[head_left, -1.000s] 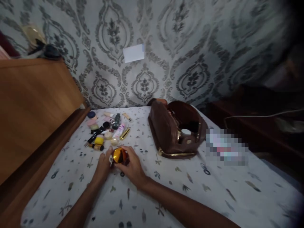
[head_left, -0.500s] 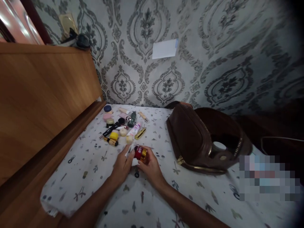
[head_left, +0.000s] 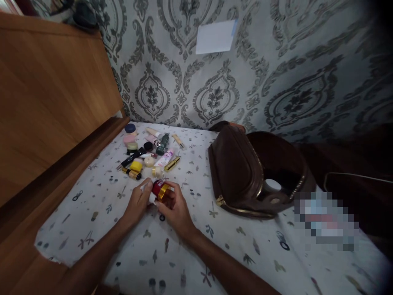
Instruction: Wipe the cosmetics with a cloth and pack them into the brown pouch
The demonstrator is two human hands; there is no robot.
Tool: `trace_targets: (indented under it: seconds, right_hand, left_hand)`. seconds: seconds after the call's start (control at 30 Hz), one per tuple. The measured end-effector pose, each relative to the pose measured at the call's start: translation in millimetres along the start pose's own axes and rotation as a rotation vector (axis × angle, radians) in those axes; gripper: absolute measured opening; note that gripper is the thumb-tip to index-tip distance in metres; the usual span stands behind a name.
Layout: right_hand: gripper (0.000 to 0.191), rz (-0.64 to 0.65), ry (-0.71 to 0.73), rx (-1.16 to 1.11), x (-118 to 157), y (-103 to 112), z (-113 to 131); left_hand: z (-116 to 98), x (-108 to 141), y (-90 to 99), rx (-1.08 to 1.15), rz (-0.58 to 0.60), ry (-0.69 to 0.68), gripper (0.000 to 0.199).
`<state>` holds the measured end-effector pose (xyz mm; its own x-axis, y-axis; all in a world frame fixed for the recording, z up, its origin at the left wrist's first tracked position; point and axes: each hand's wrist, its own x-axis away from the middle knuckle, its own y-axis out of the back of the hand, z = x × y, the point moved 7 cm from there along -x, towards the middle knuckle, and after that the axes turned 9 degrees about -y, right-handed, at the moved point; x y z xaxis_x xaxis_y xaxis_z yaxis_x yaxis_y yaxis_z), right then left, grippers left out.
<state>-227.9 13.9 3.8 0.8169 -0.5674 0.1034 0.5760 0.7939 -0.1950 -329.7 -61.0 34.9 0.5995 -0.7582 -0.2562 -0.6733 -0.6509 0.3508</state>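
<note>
My right hand [head_left: 179, 211] is closed around a small dark red jar [head_left: 159, 187] with a gold band or lid, which lies tilted between my two hands. My left hand [head_left: 138, 205] is closed on a white wipe or tissue [head_left: 152, 198], pressing it against the red end of the jar. Part of the wipe is hidden by the fingers. Just beyond my hands lie a cream-coloured jar [head_left: 157, 171], a gold tube [head_left: 172, 164], a white and pink tube [head_left: 164, 158] and a small gold bottle with a black cap [head_left: 132, 173].
More cosmetics lie behind, among them a yellow-lidded jar [head_left: 136, 165], a dark green tube [head_left: 162, 144] and a blue-lidded jar [head_left: 130, 129]. To the right an open brown bag [head_left: 235, 170] stands on the patterned sheet [head_left: 184, 254]. Wooden furniture [head_left: 55, 78] borders the left side.
The view has tilted down and shifted right, so everything sits further left and higher. The jar has turned slightly in my hands, with the wipe still against it.
</note>
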Motion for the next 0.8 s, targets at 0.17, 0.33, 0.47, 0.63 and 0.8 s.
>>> trace_targets:
  seconds: [0.17,0.33,0.47,0.63,0.8]
  right_hand:
    - [0.056,-0.101,0.004,0.163,1.7,5.9,-1.6]
    - [0.058,-0.186,-0.018,0.269,5.4,10.8,0.4]
    - [0.042,-0.145,-0.023,0.258,3.6,10.1,3.8]
    - [0.031,-0.011,-0.048,0.106,0.8,11.0,9.5]
    - [0.04,0.105,-0.002,-0.064,3.3,9.9,17.1]
  left_hand:
    - [2.9,0.0,2.8,-0.077,-0.015,0.028,0.045]
    - [-0.3,0.3,1.8,-0.136,0.024,0.03,0.045]
    - [-2.7,1.9,1.0,-0.151,0.022,-0.018,0.045]
    - [-8.3,3.4,-0.9,-0.066,0.011,-0.042,0.042]
    - [-12.5,3.5,-9.6,0.122,0.1,-0.025,0.048]
